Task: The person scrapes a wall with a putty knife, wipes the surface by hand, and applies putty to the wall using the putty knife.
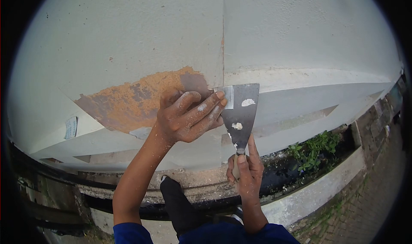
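Observation:
My right hand (246, 171) is wrapped round the handle of a wide putty knife (242, 115), its blade pointing up before the wall. White filler smears mark the dark blade. My left hand (186, 115), dusted with white specks, has its fingers pressed round a small shiny metal blade (230, 99). This flat piece overlaps the upper left side of the putty knife's blade; the rest of it is hidden behind my fingers. Behind my left hand the pale wall (163, 38) shows a peeled patch (128, 98) of orange and greyish brown.
A ledge (300, 78) runs along the wall to the right of a vertical seam. A paper label (71, 128) sticks to the wall at left. Below lie a dark drainage channel (274, 175), green plants (317, 151), a concrete kerb (317, 188) and paving (365, 209).

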Available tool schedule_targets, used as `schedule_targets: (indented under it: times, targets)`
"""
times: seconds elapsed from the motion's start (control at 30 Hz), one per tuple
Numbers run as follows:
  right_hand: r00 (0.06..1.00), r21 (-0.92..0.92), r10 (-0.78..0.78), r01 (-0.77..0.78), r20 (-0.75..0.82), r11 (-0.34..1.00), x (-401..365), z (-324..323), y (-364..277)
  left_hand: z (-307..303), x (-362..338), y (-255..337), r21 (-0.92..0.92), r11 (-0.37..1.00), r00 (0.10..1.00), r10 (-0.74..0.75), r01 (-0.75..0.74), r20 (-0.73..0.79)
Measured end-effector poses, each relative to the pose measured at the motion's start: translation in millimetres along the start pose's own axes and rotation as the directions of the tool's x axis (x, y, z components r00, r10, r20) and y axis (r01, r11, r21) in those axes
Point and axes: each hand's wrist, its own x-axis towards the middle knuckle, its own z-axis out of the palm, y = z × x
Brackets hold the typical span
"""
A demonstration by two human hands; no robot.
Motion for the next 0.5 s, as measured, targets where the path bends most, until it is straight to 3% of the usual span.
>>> schedule_targets:
  times: [0.17, 0.3, 0.4, 0.5]
  targets:
    - [1.000, 0.040, 0.029, -0.028, -0.010, 0.999, -4.3, -3.0, 2.5, 1.1, -1.1, -2.1, 0.005, 0.998, 0.998, 0.065, -0.065, -0.009]
    - [1.000, -0.019, 0.002, -0.002, -0.012, 1.000, -1.3, -0.9, 5.1, -1.0, -0.3, -2.9, 0.007, 1.000, 1.000, -0.007, 0.007, -0.028]
    - [1.000, 0.023, 0.006, -0.006, 0.002, 1.000, -3.4, 2.3, 3.4, 2.0, -5.3, -3.4, -0.014, 0.998, 0.998, 0.064, -0.065, -0.024]
    - [1.000, 0.052, 0.021, -0.020, -0.010, 0.998, 1.9, 10.2, 0.4, -1.6, 0.6, -4.6, -0.015, 0.998, 0.997, -0.061, 0.060, -0.046]
